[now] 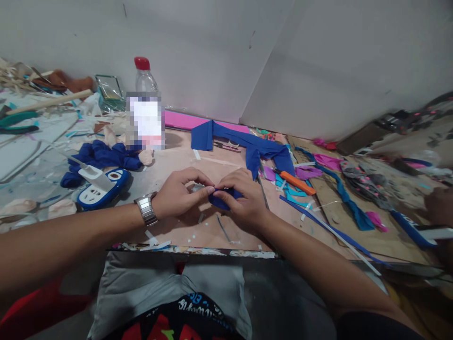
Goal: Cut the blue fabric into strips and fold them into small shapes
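Note:
A small folded piece of dark blue fabric (pixel 220 201) is between my hands, just above the work table (pixel 187 231). My right hand (pixel 244 198) curls around it, thumb lying across its front. From the left, the thumb and fingertips of my left hand (pixel 182 191) meet at the piece's left edge and pinch it. My fingers cover much of the fabric. Beyond my hands lies a long blue fabric strip (pixel 269 147), folded and bent over. Left of my left wrist sits a blue-and-white device (pixel 102 189), in front of a pile of crumpled blue fabric pieces (pixel 106 155).
An orange utility knife (pixel 297 182) lies among scraps to the right. A clear bottle (pixel 145 80) with a red cap stands at the back. Green-handled pliers (pixel 19 122) lie far left. Another person's hand (pixel 439 205) is at the right edge.

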The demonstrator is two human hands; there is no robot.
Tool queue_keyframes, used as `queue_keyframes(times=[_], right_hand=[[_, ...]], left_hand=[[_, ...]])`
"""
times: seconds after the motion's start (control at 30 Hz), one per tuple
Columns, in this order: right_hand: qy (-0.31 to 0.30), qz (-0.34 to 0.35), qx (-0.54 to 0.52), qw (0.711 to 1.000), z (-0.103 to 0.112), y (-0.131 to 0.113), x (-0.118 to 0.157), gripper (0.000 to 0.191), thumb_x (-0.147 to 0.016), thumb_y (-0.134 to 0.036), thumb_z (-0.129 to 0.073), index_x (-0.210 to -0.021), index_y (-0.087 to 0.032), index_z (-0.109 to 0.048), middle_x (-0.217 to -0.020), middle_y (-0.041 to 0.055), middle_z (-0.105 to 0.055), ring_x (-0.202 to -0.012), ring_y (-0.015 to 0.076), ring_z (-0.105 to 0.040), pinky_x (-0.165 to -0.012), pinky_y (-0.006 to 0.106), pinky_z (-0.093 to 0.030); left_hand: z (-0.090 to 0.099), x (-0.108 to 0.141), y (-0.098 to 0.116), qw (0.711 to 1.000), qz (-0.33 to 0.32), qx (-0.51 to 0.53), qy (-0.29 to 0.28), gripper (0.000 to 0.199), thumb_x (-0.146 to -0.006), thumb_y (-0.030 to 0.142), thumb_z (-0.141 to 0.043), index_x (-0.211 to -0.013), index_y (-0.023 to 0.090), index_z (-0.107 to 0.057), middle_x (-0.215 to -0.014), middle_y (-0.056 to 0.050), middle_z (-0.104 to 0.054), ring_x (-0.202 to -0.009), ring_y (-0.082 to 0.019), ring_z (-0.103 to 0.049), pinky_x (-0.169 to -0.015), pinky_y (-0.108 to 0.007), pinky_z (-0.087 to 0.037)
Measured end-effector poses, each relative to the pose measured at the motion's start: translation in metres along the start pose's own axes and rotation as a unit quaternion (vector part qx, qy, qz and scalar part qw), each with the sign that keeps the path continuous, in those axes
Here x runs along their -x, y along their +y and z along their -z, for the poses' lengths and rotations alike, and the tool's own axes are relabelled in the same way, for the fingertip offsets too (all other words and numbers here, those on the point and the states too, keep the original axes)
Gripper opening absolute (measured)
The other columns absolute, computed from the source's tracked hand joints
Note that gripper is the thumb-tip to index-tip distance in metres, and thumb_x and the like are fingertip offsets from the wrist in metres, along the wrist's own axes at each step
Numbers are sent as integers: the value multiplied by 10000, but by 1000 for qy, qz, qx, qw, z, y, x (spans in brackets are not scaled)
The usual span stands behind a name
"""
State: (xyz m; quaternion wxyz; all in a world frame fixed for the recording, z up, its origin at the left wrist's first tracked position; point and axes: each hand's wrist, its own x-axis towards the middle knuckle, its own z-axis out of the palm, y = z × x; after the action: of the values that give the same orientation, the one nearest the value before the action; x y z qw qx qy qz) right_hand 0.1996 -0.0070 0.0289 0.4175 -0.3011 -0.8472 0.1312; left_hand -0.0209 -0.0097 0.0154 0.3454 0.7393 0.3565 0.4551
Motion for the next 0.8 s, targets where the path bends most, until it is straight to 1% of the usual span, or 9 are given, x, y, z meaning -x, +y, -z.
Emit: queue_keyframes(times=[0.07,0.23,0.37,0.57,0.7,0.8], right_hand=[[4,7,-7,1000,0,0,0,56,-943,-296,-760,-939,-252,-726,-884,17,-768,-841,203,-700,-883,426,-474],[15,24,-12,1000,0,1,0,60,-948,-300,-758,-939,-247,-729,-863,17,-763,-822,197,-700,-862,415,-473],[15,32,-17,999,1,1,-1,84,-949,-318,-759,-935,-242,-728,-855,17,-758,-820,192,-700,-867,410,-469],[21,40,-24,999,1,2,0,139,-954,-364,-752,-932,-232,-712,-857,24,-756,-827,194,-706,-883,417,-459],[21,33,-31,999,0,2,1,166,-943,-393,-762,-924,-239,-703,-850,16,-752,-817,194,-707,-889,424,-457],[22,30,-35,999,0,2,1,164,-933,-382,-776,-915,-240,-696,-852,10,-750,-806,188,-703,-890,422,-457]], left_hand=[[0,0,-1,1000,1,-3,4,197,-918,376,-738,-919,184,-783,-920,-66,-788,-860,-185,-716,-823,-325,-547],[0,-1,-1,1000,-8,15,-16,199,-912,364,-733,-889,175,-791,-885,-67,-788,-820,-180,-711,-779,-314,-544],[0,-2,0,998,8,46,-38,222,-914,382,-730,-942,172,-799,-930,-76,-796,-847,-187,-717,-802,-319,-550],[-1,-3,-3,991,37,107,-67,245,-904,393,-742,-953,154,-770,-956,-79,-786,-865,-186,-706,-815,-308,-543],[-1,-3,-5,987,42,134,-82,244,-916,396,-738,-945,154,-746,-949,-70,-754,-863,-171,-676,-820,-302,-528],[-2,-2,-6,983,49,154,-90,271,-931,425,-726,-935,153,-727,-931,-65,-728,-859,-168,-654,-819,-304,-522]])
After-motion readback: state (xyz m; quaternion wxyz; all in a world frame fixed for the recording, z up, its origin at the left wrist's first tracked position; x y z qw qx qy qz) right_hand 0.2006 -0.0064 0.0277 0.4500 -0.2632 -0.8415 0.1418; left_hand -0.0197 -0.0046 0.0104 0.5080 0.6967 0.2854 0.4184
